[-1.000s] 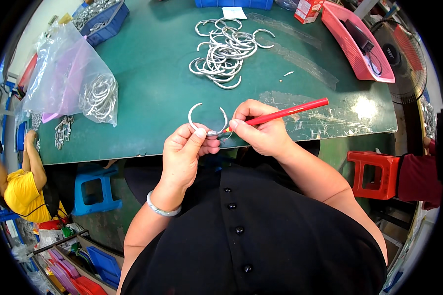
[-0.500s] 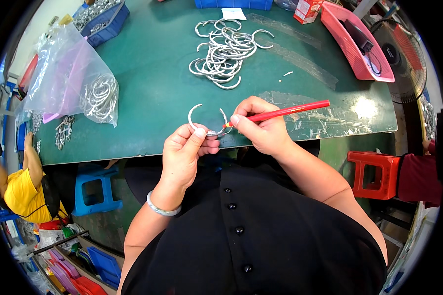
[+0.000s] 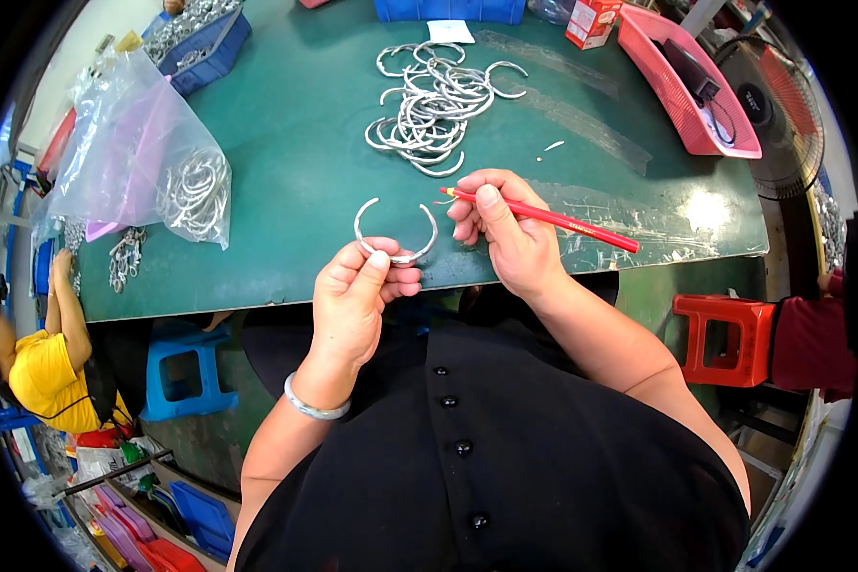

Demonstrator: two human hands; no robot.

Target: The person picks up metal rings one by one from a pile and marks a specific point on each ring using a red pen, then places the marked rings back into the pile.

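Observation:
Between the thumb and fingers of my left hand [image 3: 355,291] is a silver open cuff bangle [image 3: 431,238], its gap facing away from me, held just above the table's near edge. My right hand [image 3: 513,234] grips a red pencil [image 3: 572,225]. The pencil's tip points left, toward the bangle, but is apart from it. Farther back, a loose pile of similar silver bangles [image 3: 439,103] lies on the green table [image 3: 296,162]. A clear plastic bag [image 3: 195,191] at the left holds more bangles.
Blue bins [image 3: 205,62] stand at the far left and far middle. A pink basket [image 3: 682,95] holding a dark device sits far right, beside a fan [image 3: 782,114]. A person in yellow [image 3: 52,377] sits at the left. A red stool [image 3: 725,338] is at the right.
My right hand has drawn the pencil's tip away from the bangle and tilted the pencil, so its back end points lower right. My left hand keeps hold of the bangle, nearly unmoved.

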